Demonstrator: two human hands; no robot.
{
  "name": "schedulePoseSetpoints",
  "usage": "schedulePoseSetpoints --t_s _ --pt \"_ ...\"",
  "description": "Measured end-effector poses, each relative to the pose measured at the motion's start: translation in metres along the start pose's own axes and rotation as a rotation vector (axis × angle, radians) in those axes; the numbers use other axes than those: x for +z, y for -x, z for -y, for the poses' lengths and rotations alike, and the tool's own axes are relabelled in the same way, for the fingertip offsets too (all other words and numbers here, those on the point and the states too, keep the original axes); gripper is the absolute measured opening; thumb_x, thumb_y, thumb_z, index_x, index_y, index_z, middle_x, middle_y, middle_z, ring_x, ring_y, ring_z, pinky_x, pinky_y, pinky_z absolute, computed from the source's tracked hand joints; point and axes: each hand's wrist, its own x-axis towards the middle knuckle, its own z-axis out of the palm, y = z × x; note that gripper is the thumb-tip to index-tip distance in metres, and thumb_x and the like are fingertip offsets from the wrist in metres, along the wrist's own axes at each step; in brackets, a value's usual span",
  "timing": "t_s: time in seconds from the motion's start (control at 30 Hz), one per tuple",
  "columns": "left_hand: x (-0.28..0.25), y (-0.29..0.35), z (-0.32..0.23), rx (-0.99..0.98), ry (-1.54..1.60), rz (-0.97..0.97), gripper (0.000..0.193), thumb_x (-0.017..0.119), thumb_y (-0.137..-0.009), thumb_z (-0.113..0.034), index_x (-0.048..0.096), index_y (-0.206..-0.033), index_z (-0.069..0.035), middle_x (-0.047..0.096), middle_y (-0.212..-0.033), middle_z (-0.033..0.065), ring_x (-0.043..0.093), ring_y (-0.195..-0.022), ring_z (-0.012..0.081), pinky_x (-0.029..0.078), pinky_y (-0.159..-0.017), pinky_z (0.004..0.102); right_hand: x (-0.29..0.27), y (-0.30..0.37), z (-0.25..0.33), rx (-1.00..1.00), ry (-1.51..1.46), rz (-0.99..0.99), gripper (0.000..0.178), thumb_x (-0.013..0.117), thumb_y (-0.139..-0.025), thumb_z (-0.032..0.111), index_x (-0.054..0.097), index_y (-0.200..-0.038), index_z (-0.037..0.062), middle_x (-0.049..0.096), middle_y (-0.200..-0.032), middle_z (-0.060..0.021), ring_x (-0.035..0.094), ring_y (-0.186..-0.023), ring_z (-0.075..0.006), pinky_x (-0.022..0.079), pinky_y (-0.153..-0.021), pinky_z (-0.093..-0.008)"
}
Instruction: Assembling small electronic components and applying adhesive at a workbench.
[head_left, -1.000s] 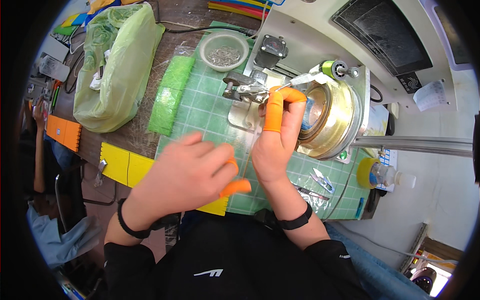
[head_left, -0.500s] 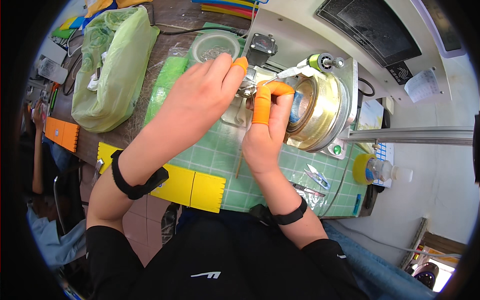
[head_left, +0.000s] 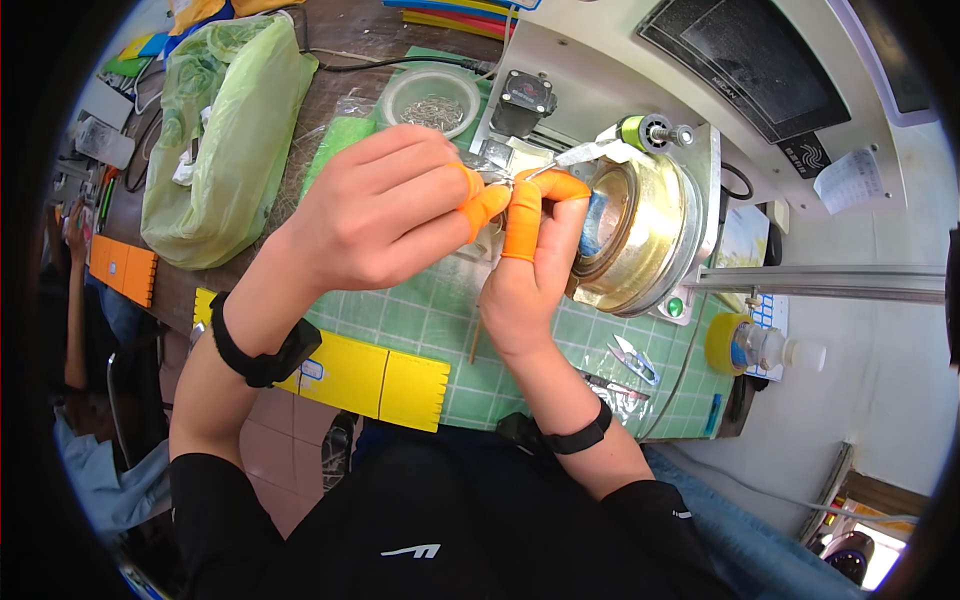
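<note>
My left hand has orange finger cots on its fingertips, which pinch together at the front of a white machine. Facing it, my right hand has bent fingers, also in orange cots, closed at the same spot. Between the two sets of fingertips is something small and shiny, too small to name. A thin line leads from there up to a pale strip below a green-banded roller. Just right of my right hand sits a large brass-coloured wheel with a blue part at its hub.
A bowl of small metal pieces stands beyond my left hand. Thread snips lie on the green cutting mat. Yellow strips line the table edge. A green bag stands left, a yellow-wrapped bottle right.
My left hand has come down and turned, and its fingertips now meet those of my right hand. The right hand has hardly moved.
</note>
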Motion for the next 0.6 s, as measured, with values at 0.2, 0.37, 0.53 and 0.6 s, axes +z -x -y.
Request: schedulePoseSetpoints --t_s 0.2,0.37,0.53,0.6 --pt "0.005 0.003 0.005 0.005 0.058 0.020 0.021 0.068 -0.059 -0.011 0.066 -0.076 0.002 0.062 -0.080 0.0087 0.064 -0.072 0.0243 0.061 -0.068 0.0396 0.001 0.000 0.001 0.018 -0.064 0.003 0.009 0.044 -0.106 0.004 0.043 -0.115 0.0026 0.045 -0.106 -0.0054 0.047 -0.094 -0.0116 0.043 -0.086 -0.0278" --pt "0.008 0.004 0.006 0.039 0.094 -0.010 0.021 0.069 -0.057 -0.010 0.066 -0.074 0.002 0.063 -0.081 0.0087 0.064 -0.074 0.0246 0.060 -0.066 0.0393 0.002 0.000 0.001 -0.005 -0.051 -0.013 0.008 0.044 -0.106 0.004 0.043 -0.114 0.0028 0.045 -0.106 -0.0054 0.047 -0.092 -0.0113 0.043 -0.085 -0.0274" --pt "0.006 0.007 0.005 0.013 0.114 -0.011 0.022 0.070 -0.060 -0.011 0.067 -0.077 0.002 0.064 -0.085 0.0092 0.064 -0.078 0.0259 0.060 -0.069 0.0404 0.002 0.001 0.000 -0.028 0.006 -0.010 0.008 0.043 -0.106 0.004 0.043 -0.115 0.0027 0.045 -0.106 -0.0056 0.047 -0.092 -0.0113 0.044 -0.084 -0.0270" --pt "0.004 0.008 0.003 -0.005 0.107 -0.004 0.023 0.070 -0.060 -0.011 0.068 -0.079 0.002 0.064 -0.086 0.0092 0.064 -0.078 0.0264 0.060 -0.070 0.0412 0.003 0.001 0.002 -0.022 0.029 -0.002 0.009 0.044 -0.106 0.005 0.043 -0.115 0.0027 0.046 -0.106 -0.0059 0.048 -0.091 -0.0112 0.044 -0.083 -0.0268"
